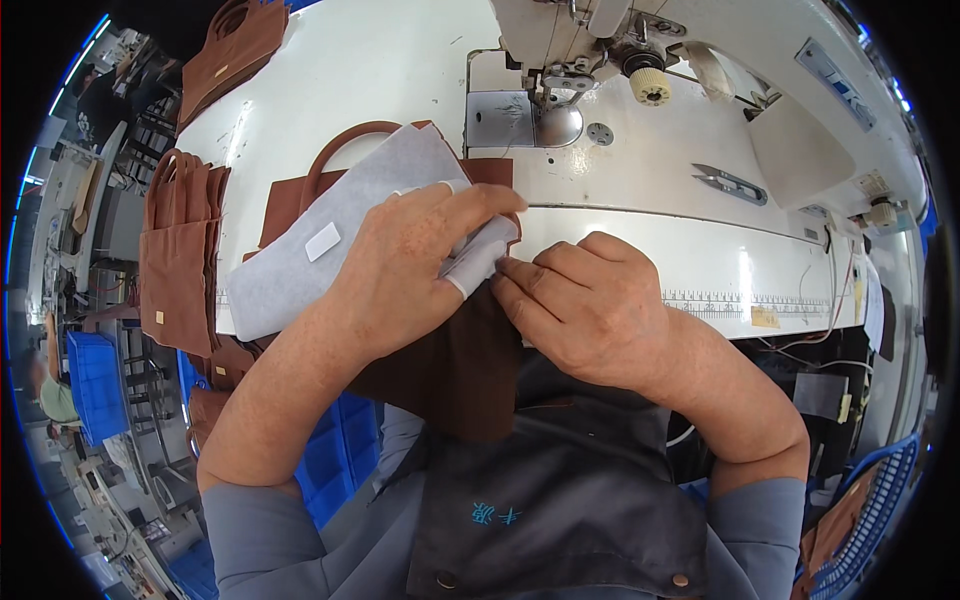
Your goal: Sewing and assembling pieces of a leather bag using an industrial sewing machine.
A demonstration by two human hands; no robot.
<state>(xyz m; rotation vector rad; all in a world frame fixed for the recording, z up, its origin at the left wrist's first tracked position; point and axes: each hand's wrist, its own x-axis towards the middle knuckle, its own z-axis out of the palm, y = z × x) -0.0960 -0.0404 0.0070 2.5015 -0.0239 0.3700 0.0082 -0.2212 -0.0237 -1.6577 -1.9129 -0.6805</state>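
A brown leather handbag piece [285, 212] with a curved handle lies on the sewing table in front of me. Over it is a white backing panel [380, 175] with a small white label [323, 241]. My left hand [395, 260], with white covers on some fingers, is closed on the panel's folded right edge. At that same edge, my right hand [595, 310] pinches the brown material with thumb and index finger, the other fingers curled. A dark brown flap [465, 370] hangs below the hands, over the table's front edge.
The sewing machine's needle area [555, 105] stands just beyond my hands. Thread snips [730, 184] lie to the right, above a ruler strip [740, 303]. Stacked brown handbags [180, 250] are at the left edge, another handbag [230, 60] at the far left. A blue basket [870, 515] sits lower right.
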